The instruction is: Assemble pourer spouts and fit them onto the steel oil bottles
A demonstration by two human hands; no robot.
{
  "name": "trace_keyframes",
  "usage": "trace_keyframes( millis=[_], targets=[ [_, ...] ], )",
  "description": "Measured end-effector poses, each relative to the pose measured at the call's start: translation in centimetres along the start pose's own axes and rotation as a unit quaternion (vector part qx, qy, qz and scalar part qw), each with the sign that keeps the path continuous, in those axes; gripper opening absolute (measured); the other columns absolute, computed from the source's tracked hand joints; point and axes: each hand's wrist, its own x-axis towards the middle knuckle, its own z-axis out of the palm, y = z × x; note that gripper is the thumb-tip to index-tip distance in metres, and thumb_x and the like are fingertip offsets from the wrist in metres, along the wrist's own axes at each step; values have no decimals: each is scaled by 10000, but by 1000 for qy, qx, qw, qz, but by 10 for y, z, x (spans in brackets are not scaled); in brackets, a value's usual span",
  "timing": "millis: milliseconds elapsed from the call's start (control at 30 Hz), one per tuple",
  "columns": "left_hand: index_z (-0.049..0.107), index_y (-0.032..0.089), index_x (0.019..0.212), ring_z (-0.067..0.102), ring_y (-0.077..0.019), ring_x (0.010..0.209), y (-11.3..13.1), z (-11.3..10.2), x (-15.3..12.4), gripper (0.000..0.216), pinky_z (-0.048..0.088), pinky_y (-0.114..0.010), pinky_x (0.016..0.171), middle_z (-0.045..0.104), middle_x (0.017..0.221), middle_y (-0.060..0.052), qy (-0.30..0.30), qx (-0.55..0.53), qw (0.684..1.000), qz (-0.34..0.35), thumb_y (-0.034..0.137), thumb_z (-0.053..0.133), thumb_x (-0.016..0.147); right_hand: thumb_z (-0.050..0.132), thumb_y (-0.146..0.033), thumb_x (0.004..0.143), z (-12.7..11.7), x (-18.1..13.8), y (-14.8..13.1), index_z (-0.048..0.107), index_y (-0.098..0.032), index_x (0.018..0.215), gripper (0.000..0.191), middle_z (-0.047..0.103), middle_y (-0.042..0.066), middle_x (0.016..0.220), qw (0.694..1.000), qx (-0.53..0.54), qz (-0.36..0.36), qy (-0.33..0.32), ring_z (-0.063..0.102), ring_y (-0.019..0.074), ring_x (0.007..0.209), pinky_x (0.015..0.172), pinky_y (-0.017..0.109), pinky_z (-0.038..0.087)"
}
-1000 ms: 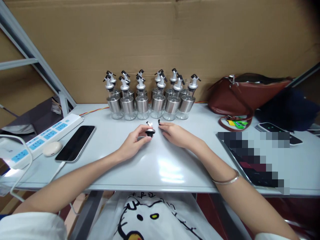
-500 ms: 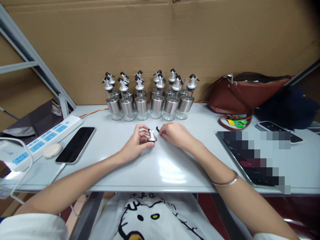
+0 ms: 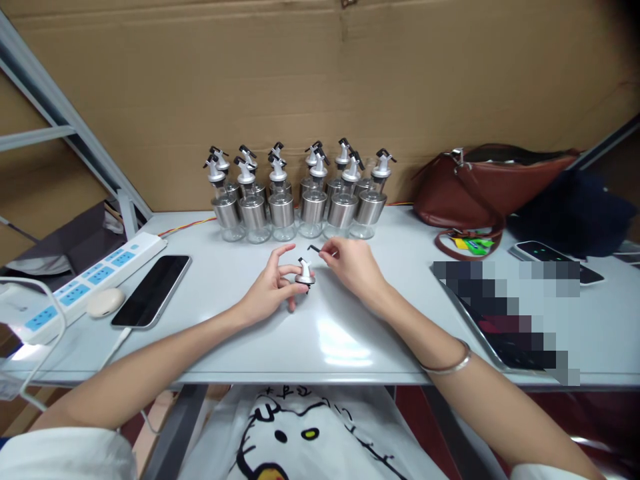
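Note:
Between the thumb and fingers of my left hand (image 3: 273,283) is a silver pourer spout (image 3: 304,274) with a dark base, held upright just above the table. The index finger of that hand is raised away from it. My right hand (image 3: 353,263) pinches a small black lever (image 3: 314,249), which points left toward the spout and is apart from it. Behind both hands stand several glass oil bottles (image 3: 282,208) with steel bands, most topped with silver spouts and black levers.
On the left lie a phone (image 3: 153,291), a round beige case (image 3: 105,303) and a white power strip (image 3: 95,283) with cables. At the right are a brown handbag (image 3: 450,187), a blurred-out tablet (image 3: 470,320) and a black-topped device (image 3: 555,261). Cardboard (image 3: 320,73) closes off the back.
My right hand has shifted slightly up, and more of the black lever shows, turned toward the left. My left index finger has lifted off the spout.

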Motion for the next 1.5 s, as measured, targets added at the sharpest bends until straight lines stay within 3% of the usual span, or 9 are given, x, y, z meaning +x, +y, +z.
trace_keyframes(
  millis=[100, 200, 433, 733, 833, 1000, 1367, 1433, 1500],
  targets=[
    [198, 291, 1363, 558, -43, 423, -1, 0, 0, 791, 471, -194, 413, 659, 1090, -62, -6, -6, 1000, -4, 241, 692, 747, 588, -128, 809, 1, -1, -1, 667, -151, 798, 83, 699, 42, 751, 987, 110, -88, 70, 616, 149, 664, 660, 249, 444],
    [204, 295, 1366, 547, -34, 403, -1, -1, 0, 800, 464, -184, 385, 648, 1060, -40, 3, 2, 1000, -8, 252, 701, 740, 589, -87, 777, 3, -3, -4, 637, -154, 727, 97, 665, 16, 689, 973, 149, -155, 79, 583, 124, 612, 617, 228, 436],
    [241, 306, 1352, 565, -41, 394, 3, -1, 0, 751, 487, -200, 398, 605, 1012, -1, 38, -1, 999, 0, 265, 687, 748, 623, -88, 774, 5, -4, -3, 628, -154, 702, 97, 674, 10, 682, 960, 184, -191, 88, 588, 114, 597, 606, 227, 441],
    [381, 243, 1375, 582, -39, 473, -3, -3, 1, 647, 510, -210, 492, 623, 1106, -53, 46, 0, 999, 25, 257, 640, 783, 622, -79, 771, 5, -3, -3, 608, -156, 728, 89, 685, 24, 715, 961, 202, -185, 46, 605, 128, 630, 632, 247, 460],
    [411, 231, 1371, 585, -42, 478, -3, -3, 1, 654, 510, -216, 503, 630, 1115, -63, 56, 3, 998, 24, 264, 656, 766, 627, -174, 805, 3, -4, -4, 576, -158, 753, 75, 671, 32, 716, 966, 191, -174, 10, 610, 139, 643, 627, 251, 456],
    [434, 227, 1358, 597, -63, 522, 0, -2, 0, 657, 524, -237, 536, 649, 1076, -57, 59, -5, 998, 16, 256, 673, 746, 514, -206, 883, 3, -6, -4, 531, -171, 873, 40, 655, 34, 762, 973, 160, -164, -24, 599, 142, 658, 637, 258, 434],
    [445, 209, 1355, 610, -88, 609, 1, 0, -1, 634, 529, -271, 678, 681, 1027, -41, 62, -2, 997, 38, 244, 670, 763, 507, -198, 851, -2, -6, -6, 510, -172, 787, 69, 632, 14, 704, 957, 242, -153, -39, 576, 115, 594, 592, 231, 443],
    [449, 209, 1354, 608, -86, 626, 2, -1, 0, 632, 521, -265, 703, 680, 1021, -32, 71, -4, 996, 45, 247, 672, 764, 509, -225, 867, -3, -8, -7, 520, -163, 869, 64, 641, 24, 739, 962, 217, -161, -47, 592, 127, 632, 612, 238, 447],
    [450, 210, 1355, 610, -87, 646, 3, -1, 0, 623, 508, -258, 728, 680, 1029, -30, 73, -2, 996, 52, 256, 670, 773, 538, -304, 880, -3, -10, -9, 514, -146, 1023, 215, 659, 48, 803, 969, 162, -173, -63, 613, 155, 689, 630, 255, 442]
  ],
)
